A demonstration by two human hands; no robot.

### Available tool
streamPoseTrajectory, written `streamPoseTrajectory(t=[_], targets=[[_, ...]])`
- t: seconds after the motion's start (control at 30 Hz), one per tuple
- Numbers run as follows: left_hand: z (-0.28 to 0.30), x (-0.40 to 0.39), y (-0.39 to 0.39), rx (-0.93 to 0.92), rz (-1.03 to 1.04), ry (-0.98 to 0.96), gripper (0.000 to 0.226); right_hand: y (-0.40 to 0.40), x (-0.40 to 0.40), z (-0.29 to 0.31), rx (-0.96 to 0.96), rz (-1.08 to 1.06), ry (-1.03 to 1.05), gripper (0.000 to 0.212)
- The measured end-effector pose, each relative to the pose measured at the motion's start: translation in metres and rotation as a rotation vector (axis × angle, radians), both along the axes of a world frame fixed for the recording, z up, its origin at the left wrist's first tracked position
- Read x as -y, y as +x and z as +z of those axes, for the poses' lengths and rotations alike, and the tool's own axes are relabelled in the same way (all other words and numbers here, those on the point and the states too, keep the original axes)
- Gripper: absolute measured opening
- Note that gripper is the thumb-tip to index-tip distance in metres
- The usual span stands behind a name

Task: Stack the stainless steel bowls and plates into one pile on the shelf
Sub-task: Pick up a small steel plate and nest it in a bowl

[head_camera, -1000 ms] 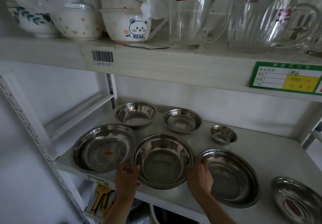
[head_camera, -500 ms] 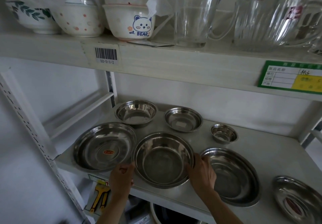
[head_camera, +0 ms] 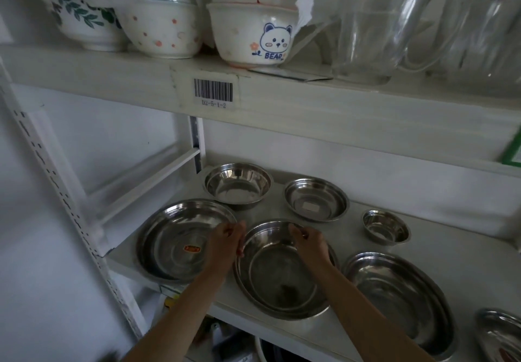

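Several steel dishes lie on the white lower shelf. A wide bowl sits at the front middle. My left hand grips its far left rim and my right hand grips its far right rim. A large plate with a red sticker lies to its left, partly under my left hand. Behind stand a deep bowl, a shallow bowl and a small bowl. A large oval plate lies to the right, and another plate is cut by the frame's right edge.
The upper shelf hangs low overhead, holding ceramic bowls and glass jugs. A perforated white upright and a side rail bound the left. Tools and containers show dimly below the shelf's front edge.
Both hands slid from the wide bowl's near sides up to its far rim. The camera moved closer and to the left.
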State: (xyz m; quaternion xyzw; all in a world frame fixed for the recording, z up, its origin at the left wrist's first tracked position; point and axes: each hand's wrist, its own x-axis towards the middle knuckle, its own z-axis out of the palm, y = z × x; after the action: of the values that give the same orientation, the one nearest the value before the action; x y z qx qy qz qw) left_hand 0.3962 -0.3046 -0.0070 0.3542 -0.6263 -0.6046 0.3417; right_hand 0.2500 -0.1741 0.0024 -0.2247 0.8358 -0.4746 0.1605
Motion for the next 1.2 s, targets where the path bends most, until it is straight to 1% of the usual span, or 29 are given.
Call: streamPoseTrajectory(t=[0.1,0.2,0.33,0.43,0.57,0.67,0.73,0.83,0.97,1.03,1.07,1.1,1.13,1.17,1.2], targets=[[0.004,0.018,-0.006,-0.033,-0.016,-0.006,0.037,-0.002,0.028,-0.003,0.053,0.025,0.033,0.036],[0.009,0.035,-0.008,-0.046,-0.024,0.015,0.034,-0.001,0.053,0.001,0.092,0.052,0.047,0.039],[0.013,0.059,-0.016,-0.037,0.0,0.021,0.033,-0.004,0.086,0.002,0.168,0.017,0.014,0.041],[0.018,0.082,-0.024,0.006,0.014,0.006,0.03,-0.008,0.107,-0.001,0.239,0.015,0.017,0.038],[0.024,0.12,-0.033,0.004,0.078,0.025,0.027,-0.018,0.132,0.002,0.313,-0.031,-0.021,0.032],[0.019,0.147,-0.038,0.059,0.111,-0.007,0.033,-0.024,0.15,0.0,0.401,-0.086,-0.105,0.032],[0.013,0.165,-0.041,0.136,0.126,-0.072,0.039,-0.028,0.162,-0.002,0.445,-0.118,-0.136,0.032],[0.009,0.186,-0.043,0.252,0.139,-0.168,0.046,-0.032,0.181,-0.005,0.427,-0.112,-0.099,0.028],[0.008,0.213,-0.048,0.328,0.16,-0.261,0.051,-0.042,0.201,-0.015,0.359,-0.122,-0.022,0.029],[0.004,0.23,-0.051,0.37,0.167,-0.294,0.055,-0.047,0.211,-0.024,0.305,-0.146,0.002,0.037],[0.002,0.239,-0.052,0.387,0.174,-0.307,0.056,-0.052,0.217,-0.031,0.287,-0.166,0.018,0.047],[-0.001,0.246,-0.053,0.414,0.185,-0.31,0.058,-0.062,0.225,-0.042,0.263,-0.183,0.053,0.063],[-0.005,0.253,-0.054,0.431,0.195,-0.304,0.064,-0.077,0.236,-0.061,0.234,-0.208,0.121,0.076],[-0.008,0.258,-0.055,0.432,0.204,-0.268,0.069,-0.088,0.243,-0.074,0.209,-0.226,0.179,0.081],[-0.011,0.263,-0.056,0.428,0.216,-0.238,0.074,-0.1,0.251,-0.088,0.183,-0.246,0.226,0.08]])
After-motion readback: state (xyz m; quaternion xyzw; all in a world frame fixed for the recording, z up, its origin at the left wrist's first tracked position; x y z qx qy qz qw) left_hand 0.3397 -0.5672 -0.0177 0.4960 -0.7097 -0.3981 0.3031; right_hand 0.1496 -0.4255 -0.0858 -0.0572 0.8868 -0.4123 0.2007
